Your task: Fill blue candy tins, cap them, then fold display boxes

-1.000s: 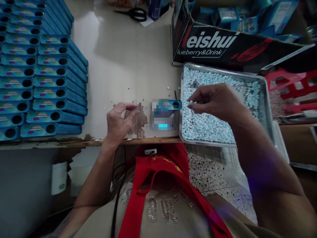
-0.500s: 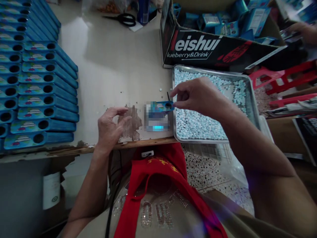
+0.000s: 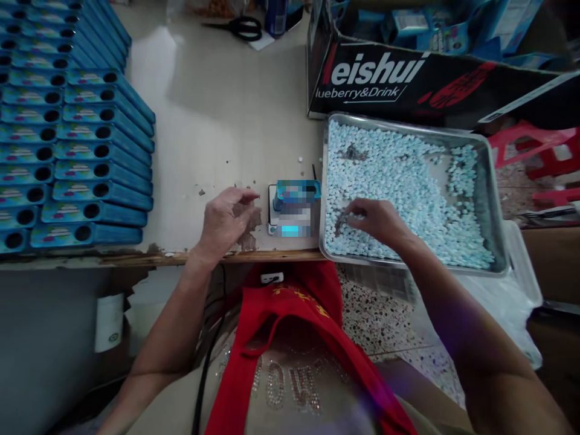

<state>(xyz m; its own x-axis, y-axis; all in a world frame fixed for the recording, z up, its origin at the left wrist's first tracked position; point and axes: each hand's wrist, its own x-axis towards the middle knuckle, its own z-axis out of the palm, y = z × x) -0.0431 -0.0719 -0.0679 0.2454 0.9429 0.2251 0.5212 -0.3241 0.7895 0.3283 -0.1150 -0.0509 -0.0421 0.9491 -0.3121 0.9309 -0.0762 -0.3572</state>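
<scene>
Over the metal tray (image 3: 497, 202) of pale blue pellets (image 3: 399, 175), like small candies, my right hand (image 3: 378, 219) is low with its fingers curled together at the pellets near the tray's left side. What those fingertips hold, if anything, is hidden. My left hand (image 3: 229, 219) hovers above the table, thumb and fingers apart, nothing between them. Between my hands sits a small digital scale (image 3: 290, 231) with a lit cyan display, partly blurred out. A blue box (image 3: 281, 191) lies on the scale's upper part, apart from both hands.
Rows of blue boxes (image 3: 102, 151) with round holes are stacked at the left. A black carton (image 3: 371, 78) holding more blue boxes stands behind the tray. Black scissors (image 3: 247, 28) lie at the back. The table's worn wooden front edge (image 3: 154, 258) runs before me.
My right hand has moved from beside the blue box down and right into the tray's pellets. My left hand remains open near the scale. The view has shifted slightly.
</scene>
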